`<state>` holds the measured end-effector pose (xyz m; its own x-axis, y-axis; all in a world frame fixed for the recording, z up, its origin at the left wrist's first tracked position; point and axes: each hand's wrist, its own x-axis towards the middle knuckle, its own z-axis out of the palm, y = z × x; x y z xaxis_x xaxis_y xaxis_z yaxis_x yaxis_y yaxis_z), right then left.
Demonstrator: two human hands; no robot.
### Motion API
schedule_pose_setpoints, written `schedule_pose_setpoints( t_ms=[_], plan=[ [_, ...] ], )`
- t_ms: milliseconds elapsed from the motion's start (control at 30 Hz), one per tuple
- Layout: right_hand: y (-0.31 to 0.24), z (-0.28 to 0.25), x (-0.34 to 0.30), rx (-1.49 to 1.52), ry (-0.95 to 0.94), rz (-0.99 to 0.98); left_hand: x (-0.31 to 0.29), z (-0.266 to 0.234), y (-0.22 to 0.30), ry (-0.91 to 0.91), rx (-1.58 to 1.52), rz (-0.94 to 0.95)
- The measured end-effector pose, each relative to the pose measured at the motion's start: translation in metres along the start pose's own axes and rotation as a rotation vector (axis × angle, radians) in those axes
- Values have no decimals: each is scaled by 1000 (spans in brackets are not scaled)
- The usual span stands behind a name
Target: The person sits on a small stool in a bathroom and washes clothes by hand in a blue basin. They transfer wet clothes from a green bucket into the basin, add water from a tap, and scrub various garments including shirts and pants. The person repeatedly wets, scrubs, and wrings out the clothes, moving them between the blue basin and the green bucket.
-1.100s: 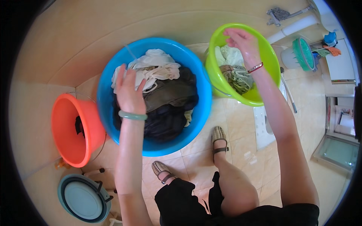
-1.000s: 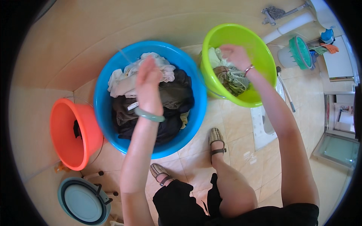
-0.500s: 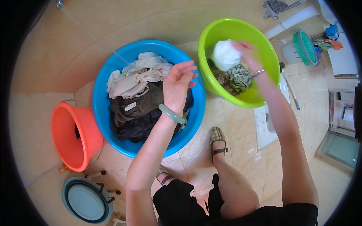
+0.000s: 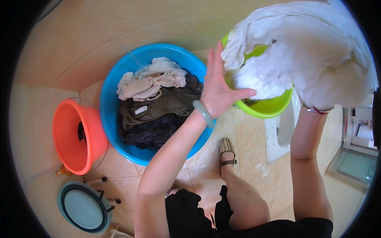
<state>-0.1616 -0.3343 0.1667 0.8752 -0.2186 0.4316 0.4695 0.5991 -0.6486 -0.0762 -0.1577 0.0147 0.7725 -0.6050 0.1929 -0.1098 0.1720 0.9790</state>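
A large white garment (image 4: pixel 305 47), lifted in my right hand, spreads over the lime-green tub (image 4: pixel 268 115) and hides much of it. The cloth covers the right hand's fingers; below it the wrist (image 4: pixel 316 113) with a thin bracelet shows. At the tub's left side is my left hand (image 4: pixel 222 89), fingers and thumb spread, beside the garment's hanging part; contact is unclear. On that wrist sits a pale green bangle (image 4: pixel 203 114). The blue tub (image 4: pixel 109 123) holds off-white cloth (image 4: pixel 152 79), a dark brown garment (image 4: pixel 158 107) and black clothes (image 4: pixel 149 133).
An orange bucket (image 4: pixel 96 135) with something black inside stands left of the blue tub. Nearer lies a round grey-blue folding basin (image 4: pixel 84 208). A white squat toilet (image 4: pixel 274 146) is set in the tiled floor at right. Thin water falls into the blue tub.
The bunched white cloth has come up out of the green tub and spread out, moving right with my right hand. My left hand has moved from above the blue tub to the green tub's side.
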Motion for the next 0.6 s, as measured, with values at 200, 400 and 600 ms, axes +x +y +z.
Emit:
schedule_pose_setpoints(
  t_ms=[200,400,600],
  plan=[
    [45,24,11,57,26,58,1,-33,20,291,-851,-341],
    [110,39,11,-26,205,157,-37,-163,53,555,-593,-22],
    [217,17,-4,-580,93,420,-86,-257,8,751,-211,-262]
  ],
)
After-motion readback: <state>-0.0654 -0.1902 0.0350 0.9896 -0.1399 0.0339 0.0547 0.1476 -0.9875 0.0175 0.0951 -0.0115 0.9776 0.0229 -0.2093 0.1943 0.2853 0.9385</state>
